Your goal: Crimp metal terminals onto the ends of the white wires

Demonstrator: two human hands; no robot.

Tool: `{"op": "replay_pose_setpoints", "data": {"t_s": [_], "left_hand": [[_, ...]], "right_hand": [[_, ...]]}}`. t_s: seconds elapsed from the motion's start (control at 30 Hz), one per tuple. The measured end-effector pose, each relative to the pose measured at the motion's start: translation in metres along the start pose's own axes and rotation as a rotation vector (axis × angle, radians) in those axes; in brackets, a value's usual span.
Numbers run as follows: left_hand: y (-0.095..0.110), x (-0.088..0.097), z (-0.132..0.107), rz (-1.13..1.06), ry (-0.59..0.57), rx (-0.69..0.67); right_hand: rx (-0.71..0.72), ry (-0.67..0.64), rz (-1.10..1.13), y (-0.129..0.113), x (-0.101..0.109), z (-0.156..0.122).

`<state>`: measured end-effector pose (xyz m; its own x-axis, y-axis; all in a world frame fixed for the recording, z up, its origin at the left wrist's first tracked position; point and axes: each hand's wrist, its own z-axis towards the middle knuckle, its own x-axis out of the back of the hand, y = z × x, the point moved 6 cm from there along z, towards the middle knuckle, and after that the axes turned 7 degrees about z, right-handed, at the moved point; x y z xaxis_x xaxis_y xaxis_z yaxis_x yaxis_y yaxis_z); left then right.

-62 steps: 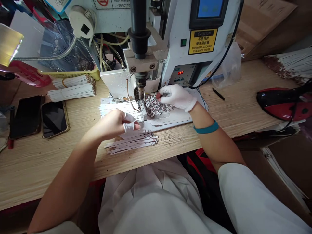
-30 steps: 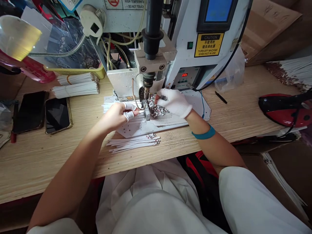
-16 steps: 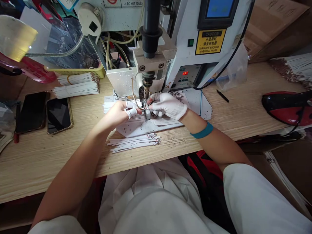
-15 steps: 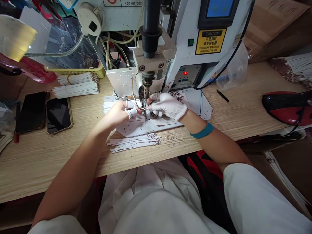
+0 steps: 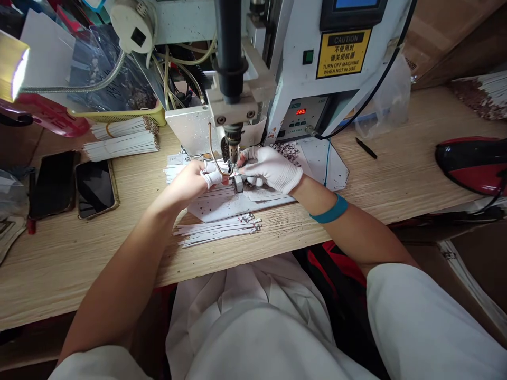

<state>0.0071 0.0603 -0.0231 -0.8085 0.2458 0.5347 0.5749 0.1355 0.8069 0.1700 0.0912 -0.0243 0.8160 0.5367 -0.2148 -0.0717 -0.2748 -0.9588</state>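
My left hand (image 5: pixel 195 179), with white covers on some fingers, is pinched beside a small metal block (image 5: pixel 238 183) beneath a soldering iron tip (image 5: pixel 233 153). From the other side my right hand (image 5: pixel 272 168), in a white glove, closes its thumb and fingers close to the tip. Whatever each hand grips is too small and too covered to make out. White strips (image 5: pixel 214 193) lie under and beside my left fingers on the machine's white base plate (image 5: pixel 336 171). Nearer to me, a row of white flat cables (image 5: pixel 217 231) with small ends rests on the wooden table.
The soldering machine (image 5: pixel 304 95) stands behind my hands, with a bent metal tube (image 5: pixel 211 140) near the left fingers. Bundled white cables (image 5: pixel 122 142) and two phones (image 5: pixel 95 187) lie left. A black pen-like stick (image 5: pixel 366 148) and a red-black object (image 5: pixel 471 163) are right.
The machine's soldering head has come down a little toward the metal block. My hands stay almost in place. The whole view has shifted slightly.
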Motion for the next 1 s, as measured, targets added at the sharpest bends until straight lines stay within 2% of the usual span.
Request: {"op": "replay_pose_setpoints", "data": {"t_s": [0.57, 0.7, 0.8, 0.93, 1.0], "left_hand": [[0.001, 0.000, 0.001, 0.031, -0.017, 0.021], [0.007, 0.002, -0.004, 0.047, -0.029, 0.007], [0.016, 0.008, -0.015, 0.126, -0.049, -0.009], [0.023, 0.004, -0.034, 0.308, -0.183, -0.072], [0.023, 0.001, -0.038, 0.442, -0.162, -0.110]], "right_hand": [[-0.029, 0.027, 0.033, 0.002, -0.001, 0.000], [-0.043, 0.025, -0.007, -0.003, -0.001, -0.004], [0.047, 0.047, -0.197, -0.018, 0.014, -0.006], [0.287, 0.217, -0.642, -0.041, 0.044, -0.010], [0.312, 0.230, -0.803, -0.041, 0.048, -0.009]]}}
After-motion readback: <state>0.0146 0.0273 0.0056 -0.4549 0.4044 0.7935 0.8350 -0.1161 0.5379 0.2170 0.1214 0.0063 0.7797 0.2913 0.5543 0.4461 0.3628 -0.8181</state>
